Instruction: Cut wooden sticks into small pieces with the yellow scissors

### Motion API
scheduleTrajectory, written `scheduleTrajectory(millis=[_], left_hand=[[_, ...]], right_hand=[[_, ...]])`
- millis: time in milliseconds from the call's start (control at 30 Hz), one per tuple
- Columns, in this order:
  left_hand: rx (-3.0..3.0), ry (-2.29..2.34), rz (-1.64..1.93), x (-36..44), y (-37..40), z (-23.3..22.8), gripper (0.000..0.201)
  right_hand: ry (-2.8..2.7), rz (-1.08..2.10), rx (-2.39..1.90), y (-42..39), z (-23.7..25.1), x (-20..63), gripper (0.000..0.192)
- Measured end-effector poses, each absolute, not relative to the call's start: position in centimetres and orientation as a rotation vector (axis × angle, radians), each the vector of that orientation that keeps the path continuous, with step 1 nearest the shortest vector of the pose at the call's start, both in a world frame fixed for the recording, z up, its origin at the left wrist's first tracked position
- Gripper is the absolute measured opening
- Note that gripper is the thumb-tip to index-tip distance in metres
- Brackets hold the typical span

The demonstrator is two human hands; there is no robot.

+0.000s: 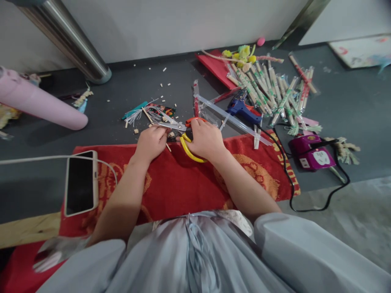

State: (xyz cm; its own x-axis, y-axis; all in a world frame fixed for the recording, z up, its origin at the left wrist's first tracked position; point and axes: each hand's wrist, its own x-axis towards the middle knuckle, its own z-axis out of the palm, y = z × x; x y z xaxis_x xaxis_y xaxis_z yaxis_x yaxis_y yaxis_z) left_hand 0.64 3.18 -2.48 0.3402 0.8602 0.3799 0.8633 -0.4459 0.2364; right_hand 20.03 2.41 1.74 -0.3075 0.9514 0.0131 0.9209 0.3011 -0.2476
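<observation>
My right hand [207, 137] is closed around the handles of a pair of scissors [193, 154], one loop yellow and the other red-orange. The metal blades point left, over the fingertips of my left hand [152, 141]. My left fingers are pinched together on a thin wooden stick [147, 116], whose two ends stick out beyond them; the middle is hidden. Small cut pieces of wood [136, 131] lie scattered around both hands. Just behind my left hand are a teal piece [136, 110] and a bundle of white strings [139, 115].
A red towel [183, 183] lies along the front edge, with a phone [81, 183] on its left. To the right are a blue glue gun [241, 108], wrapped wooden sticks [275, 91] and a purple power socket [310, 152] with a black cable. A pink bottle [42, 99] lies left.
</observation>
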Motion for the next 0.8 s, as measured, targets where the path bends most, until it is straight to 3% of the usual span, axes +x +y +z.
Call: scheduleTrajectory(millis=[800], left_hand=[[-2.729, -1.633, -0.732, 0.47, 3.09, -2.29, 0.032]], right_hand=[[-2.462, 0.134, -1.598, 2.63, 0.72, 20.78, 0.083]])
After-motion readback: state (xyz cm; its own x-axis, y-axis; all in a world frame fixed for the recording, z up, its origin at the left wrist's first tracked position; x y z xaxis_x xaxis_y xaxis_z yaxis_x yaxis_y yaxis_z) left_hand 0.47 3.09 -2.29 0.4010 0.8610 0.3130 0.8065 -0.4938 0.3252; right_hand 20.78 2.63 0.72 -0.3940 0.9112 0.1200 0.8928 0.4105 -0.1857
